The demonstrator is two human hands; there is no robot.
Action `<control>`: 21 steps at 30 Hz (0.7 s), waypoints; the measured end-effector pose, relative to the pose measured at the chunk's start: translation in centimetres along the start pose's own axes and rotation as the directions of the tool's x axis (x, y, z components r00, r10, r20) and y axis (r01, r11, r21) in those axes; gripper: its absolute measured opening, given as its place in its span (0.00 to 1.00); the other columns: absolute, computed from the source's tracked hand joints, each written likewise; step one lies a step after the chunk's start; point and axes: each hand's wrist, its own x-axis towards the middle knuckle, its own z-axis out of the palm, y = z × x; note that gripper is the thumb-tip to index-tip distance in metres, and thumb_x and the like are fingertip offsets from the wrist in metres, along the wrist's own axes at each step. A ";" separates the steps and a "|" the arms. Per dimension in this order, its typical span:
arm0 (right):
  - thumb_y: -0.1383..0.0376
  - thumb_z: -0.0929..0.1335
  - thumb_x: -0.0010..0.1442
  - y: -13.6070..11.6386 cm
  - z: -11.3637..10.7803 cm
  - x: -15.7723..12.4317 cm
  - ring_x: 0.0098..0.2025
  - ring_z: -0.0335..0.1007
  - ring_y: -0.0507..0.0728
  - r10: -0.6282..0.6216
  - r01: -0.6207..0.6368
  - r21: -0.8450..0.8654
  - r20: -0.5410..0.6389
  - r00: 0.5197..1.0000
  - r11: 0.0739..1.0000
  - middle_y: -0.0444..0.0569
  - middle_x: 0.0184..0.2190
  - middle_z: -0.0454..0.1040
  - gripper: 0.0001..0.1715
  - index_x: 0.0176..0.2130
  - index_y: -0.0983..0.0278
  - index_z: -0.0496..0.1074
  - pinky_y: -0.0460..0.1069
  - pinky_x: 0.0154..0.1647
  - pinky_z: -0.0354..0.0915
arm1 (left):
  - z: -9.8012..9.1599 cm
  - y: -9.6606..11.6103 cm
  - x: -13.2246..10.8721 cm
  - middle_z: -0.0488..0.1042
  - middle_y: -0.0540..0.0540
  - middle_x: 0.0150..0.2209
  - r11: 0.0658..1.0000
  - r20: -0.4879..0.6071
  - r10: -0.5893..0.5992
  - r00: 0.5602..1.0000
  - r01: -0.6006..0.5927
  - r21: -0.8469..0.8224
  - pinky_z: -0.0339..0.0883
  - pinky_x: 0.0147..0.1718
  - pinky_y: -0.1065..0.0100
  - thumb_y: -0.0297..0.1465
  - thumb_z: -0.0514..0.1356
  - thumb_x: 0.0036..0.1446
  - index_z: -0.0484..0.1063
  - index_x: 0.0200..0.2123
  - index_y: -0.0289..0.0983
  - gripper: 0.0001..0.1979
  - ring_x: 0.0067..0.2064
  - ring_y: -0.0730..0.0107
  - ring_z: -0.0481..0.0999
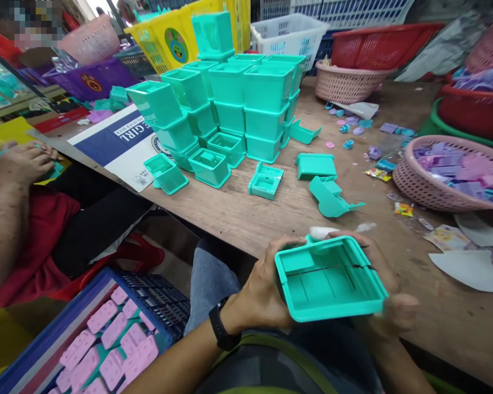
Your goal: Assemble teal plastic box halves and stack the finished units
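A teal plastic box point(324, 284), open side facing up toward me, is held between both hands over the table's front edge. My left hand point(267, 290) wraps its left wall, with a black band on that wrist. My right hand point(388, 284) grips the opposite wall, partly hidden behind the box. Just beyond lie loose teal parts: a curved piece point(332, 200), a rectangular panel point(316, 166) and a small frame-like piece point(266, 180). Stacked teal boxes point(267, 106) stand farther back, with smaller open ones point(209, 167) in front of them.
On the right, a pink basket point(411, 183) holds purple and pink parts. Yellow point(156, 46) and white baskets point(267, 33) stand behind. A blue crate point(176, 306) with pink-topped pieces is at lower left. Another person's hand point(22, 158) is at the left.
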 end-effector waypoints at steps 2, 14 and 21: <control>0.25 0.59 0.58 -0.3 0.4 -0.2 0.49 0.80 0.71 0.007 -0.004 0.053 -0.058 0.998 0.999 0.54 0.51 0.82 0.48 0.51 0.57 0.77 0.59 0.44 0.75 | 0.0 0.4 0.1 0.74 0.39 0.62 0.998 -0.012 0.014 1.000 -0.013 0.053 0.75 0.62 0.53 0.35 0.78 0.43 0.60 0.65 0.42 0.48 0.62 0.46 0.78; 0.42 0.53 0.71 -1.3 3.4 1.0 0.50 0.80 0.69 0.168 -0.010 0.373 -0.393 0.904 0.928 0.52 0.37 0.83 0.37 0.46 0.58 0.80 0.66 0.56 0.72 | 0.5 2.0 0.3 0.67 0.39 0.66 0.988 -0.103 -0.156 0.982 0.156 -0.017 0.69 0.65 0.52 0.38 0.77 0.45 0.49 0.70 0.44 0.56 0.65 0.49 0.72; 0.47 0.61 0.73 -1.4 1.5 1.5 0.68 0.66 0.70 0.006 -0.043 -0.085 -0.393 0.920 0.995 0.54 0.63 0.74 0.31 0.62 0.61 0.73 0.68 0.68 0.61 | 0.3 2.8 1.6 0.74 0.37 0.59 0.893 -0.165 -0.101 0.981 0.162 0.419 0.73 0.59 0.49 0.34 0.75 0.42 0.48 0.70 0.39 0.56 0.58 0.47 0.77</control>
